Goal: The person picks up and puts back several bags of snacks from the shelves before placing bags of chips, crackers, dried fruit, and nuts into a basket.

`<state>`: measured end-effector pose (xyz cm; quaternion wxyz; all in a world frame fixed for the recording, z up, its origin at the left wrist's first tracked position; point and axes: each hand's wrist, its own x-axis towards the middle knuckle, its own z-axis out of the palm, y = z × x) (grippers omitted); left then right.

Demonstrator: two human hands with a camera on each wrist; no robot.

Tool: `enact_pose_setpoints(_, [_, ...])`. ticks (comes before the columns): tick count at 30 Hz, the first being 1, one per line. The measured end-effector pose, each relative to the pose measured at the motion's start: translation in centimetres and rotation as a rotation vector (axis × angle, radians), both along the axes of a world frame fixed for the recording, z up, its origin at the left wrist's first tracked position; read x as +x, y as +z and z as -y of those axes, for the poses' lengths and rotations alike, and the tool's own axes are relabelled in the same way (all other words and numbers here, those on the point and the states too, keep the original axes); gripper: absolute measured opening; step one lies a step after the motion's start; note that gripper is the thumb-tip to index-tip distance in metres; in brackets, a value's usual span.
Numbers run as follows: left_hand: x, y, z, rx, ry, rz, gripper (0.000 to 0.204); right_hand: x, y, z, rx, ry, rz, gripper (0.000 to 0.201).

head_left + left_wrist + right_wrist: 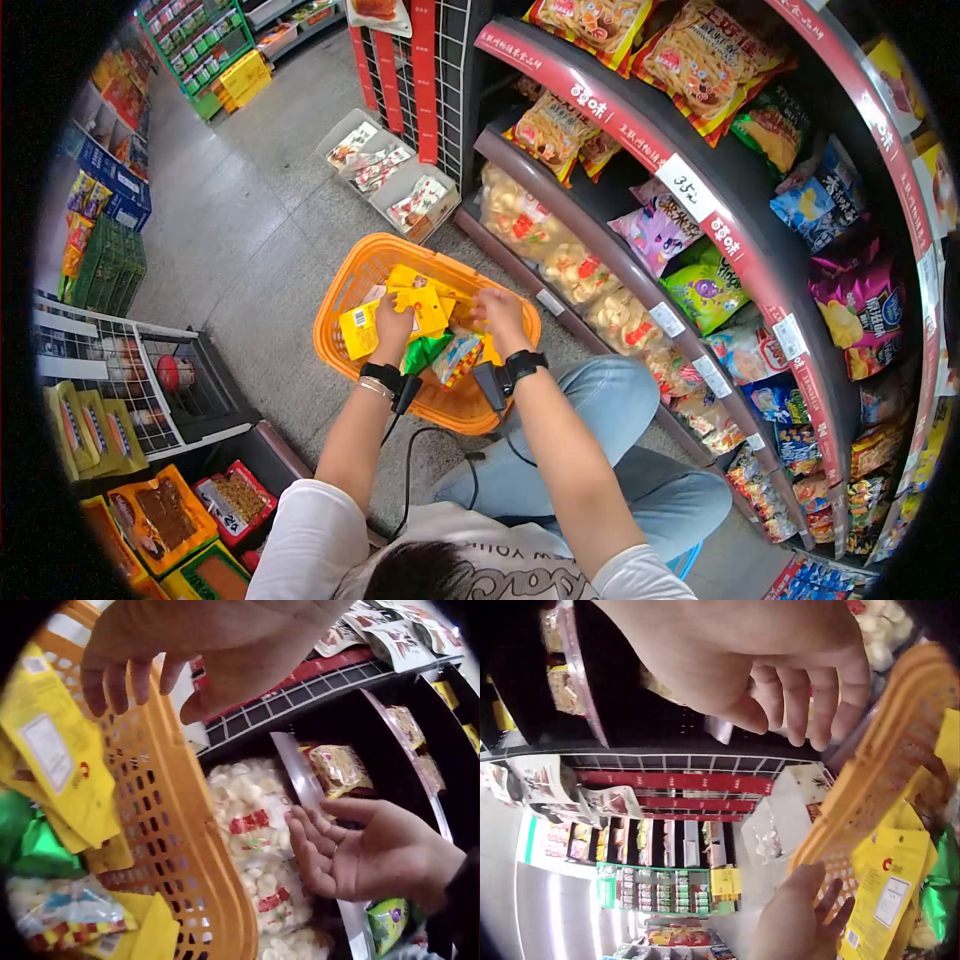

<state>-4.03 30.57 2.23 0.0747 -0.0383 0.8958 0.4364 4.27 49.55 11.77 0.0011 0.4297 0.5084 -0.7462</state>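
Observation:
An orange basket [345,290] on the floor holds yellow packets [415,312], a green packet [427,352] and a multicoloured bag [457,358]. The left hand [394,328] is over the yellow packets; in the left wrist view that hand [202,652] hangs relaxed by the basket's rim, holding nothing. The right hand [500,318] is above the basket's shelf side, and in the left wrist view the same hand [367,859] shows loosely bent, empty fingers. In the right wrist view the right hand [772,675] has its fingers hanging apart, with the left hand [799,919] beside the basket's rim.
Curved shelves [640,150] of snack bags rise along the right. A pale box [400,180] of packets stands beyond the basket. Trays of packaged food [165,515] lie at the lower left. The person's bent legs [600,400] are close to the basket.

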Motion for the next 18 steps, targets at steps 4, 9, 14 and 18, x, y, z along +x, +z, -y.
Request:
enact_pose_setpoints(4, [0.3, -4.6, 3.9, -0.149, 0.045, 0.040, 0.060, 2.6, -4.8, 2.7, -0.121, 0.061, 0.036, 0.027])
enact_pose_setpoints(9, [0.5, -1.6, 4.0, -0.240, -0.252, -0.064, 0.075, 5.5, -6.1, 3.6, -0.264, 0.107, 0.115, 0.032])
enact_pose_setpoints(14, [0.9, 0.2, 2.1, -0.619, -0.504, -0.034, 0.082, 5.3, -7.2, 4.1, -0.269, 0.138, 0.114, 0.033])
enact_pose_setpoints(18, [0.9, -1.4, 2.0, -0.666, -0.577, -0.060, 0.079, 5.1, -7.7, 4.3, -0.239, 0.107, 0.105, 0.031])
